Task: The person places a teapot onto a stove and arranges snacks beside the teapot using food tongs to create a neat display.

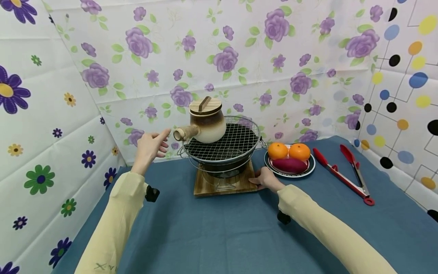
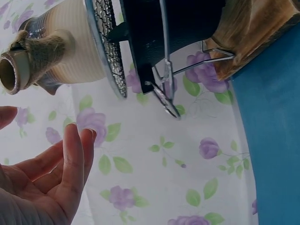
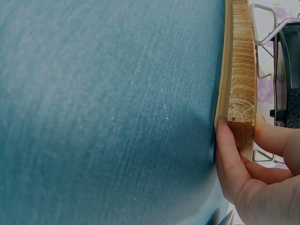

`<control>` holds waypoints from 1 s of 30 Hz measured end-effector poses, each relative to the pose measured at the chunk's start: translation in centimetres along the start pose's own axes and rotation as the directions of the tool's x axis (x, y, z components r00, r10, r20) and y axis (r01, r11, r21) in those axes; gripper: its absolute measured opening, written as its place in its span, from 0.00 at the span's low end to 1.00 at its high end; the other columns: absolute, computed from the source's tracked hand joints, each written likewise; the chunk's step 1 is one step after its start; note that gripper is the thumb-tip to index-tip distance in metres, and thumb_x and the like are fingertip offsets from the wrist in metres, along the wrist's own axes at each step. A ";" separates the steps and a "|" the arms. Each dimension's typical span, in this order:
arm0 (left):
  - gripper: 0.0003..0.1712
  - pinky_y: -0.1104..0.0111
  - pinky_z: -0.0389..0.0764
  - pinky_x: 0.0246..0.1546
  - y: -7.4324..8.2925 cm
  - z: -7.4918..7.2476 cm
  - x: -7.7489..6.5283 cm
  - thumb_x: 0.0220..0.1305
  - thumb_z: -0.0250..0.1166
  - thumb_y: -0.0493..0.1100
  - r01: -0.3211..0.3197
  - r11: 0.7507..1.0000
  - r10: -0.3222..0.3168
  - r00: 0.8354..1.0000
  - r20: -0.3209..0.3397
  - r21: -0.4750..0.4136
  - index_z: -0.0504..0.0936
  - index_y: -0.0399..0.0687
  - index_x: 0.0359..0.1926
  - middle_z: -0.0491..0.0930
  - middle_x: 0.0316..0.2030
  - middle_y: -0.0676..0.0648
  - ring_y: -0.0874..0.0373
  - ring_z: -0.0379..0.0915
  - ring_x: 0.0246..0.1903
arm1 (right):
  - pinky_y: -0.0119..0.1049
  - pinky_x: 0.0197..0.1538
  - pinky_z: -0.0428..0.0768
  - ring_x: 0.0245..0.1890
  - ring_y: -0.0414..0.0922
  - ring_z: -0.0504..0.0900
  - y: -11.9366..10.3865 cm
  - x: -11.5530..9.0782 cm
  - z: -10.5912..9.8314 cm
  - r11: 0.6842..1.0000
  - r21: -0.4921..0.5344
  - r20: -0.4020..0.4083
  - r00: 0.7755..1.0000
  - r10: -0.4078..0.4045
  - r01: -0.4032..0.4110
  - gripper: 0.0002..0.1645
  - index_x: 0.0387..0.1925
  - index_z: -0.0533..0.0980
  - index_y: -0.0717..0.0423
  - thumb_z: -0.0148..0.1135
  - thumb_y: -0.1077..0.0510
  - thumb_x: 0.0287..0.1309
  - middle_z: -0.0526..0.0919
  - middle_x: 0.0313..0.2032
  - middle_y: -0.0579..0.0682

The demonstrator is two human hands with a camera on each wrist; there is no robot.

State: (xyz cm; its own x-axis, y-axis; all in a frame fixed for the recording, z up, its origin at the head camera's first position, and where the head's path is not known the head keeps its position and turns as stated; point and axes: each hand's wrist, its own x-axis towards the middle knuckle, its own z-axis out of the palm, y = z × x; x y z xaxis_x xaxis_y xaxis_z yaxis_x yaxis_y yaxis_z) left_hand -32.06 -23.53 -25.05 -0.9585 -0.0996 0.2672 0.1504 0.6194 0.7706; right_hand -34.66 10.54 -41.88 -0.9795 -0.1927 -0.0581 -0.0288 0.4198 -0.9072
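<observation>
A brown-and-cream clay pot (image 1: 212, 127) with a wooden lid (image 1: 206, 105) stands on the wire mesh of a round black grill (image 1: 226, 166). The pot's twine-wrapped handle (image 1: 186, 133) points left. My left hand (image 1: 152, 147) hovers just left of this handle, fingers apart and touching nothing; the left wrist view shows a gap between the fingers and the pot. Under the grill lies a square wooden board (image 1: 208, 186). With thumb above and fingers at the lower edge, my right hand (image 1: 268, 179) pinches the board's front right corner, seen closely in the right wrist view.
Right of the grill, a plate (image 1: 310, 167) holds two oranges (image 1: 299, 152) and a purple sweet potato (image 1: 289, 165). Red-tipped tongs (image 1: 345, 179) lie farther right. A blue cloth (image 1: 212, 236) covers the table, and flowered sheets (image 1: 191, 57) hang behind it and at the left.
</observation>
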 end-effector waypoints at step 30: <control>0.35 0.61 0.80 0.32 -4.6 2.4 -1.5 0.59 0.57 0.61 0.093 0.991 -0.087 0.994 0.064 -0.098 0.75 0.32 0.49 0.78 0.34 0.35 0.44 0.76 0.34 | 0.39 0.28 0.81 0.26 0.48 0.80 0.1 0.3 0.0 0.999 -0.029 -0.004 1.000 0.015 -0.015 0.14 0.38 0.75 0.75 0.63 0.65 0.54 0.79 0.29 0.57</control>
State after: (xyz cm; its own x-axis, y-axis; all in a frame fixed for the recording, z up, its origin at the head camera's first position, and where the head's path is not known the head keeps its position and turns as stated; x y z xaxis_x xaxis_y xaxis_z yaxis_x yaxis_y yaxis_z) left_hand -31.89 -24.35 -30.39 -0.9815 -0.1028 0.1616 0.0838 0.5282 0.8450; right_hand -34.91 10.52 -42.00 -0.9807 -0.1827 -0.0703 -0.0195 0.4485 -0.8935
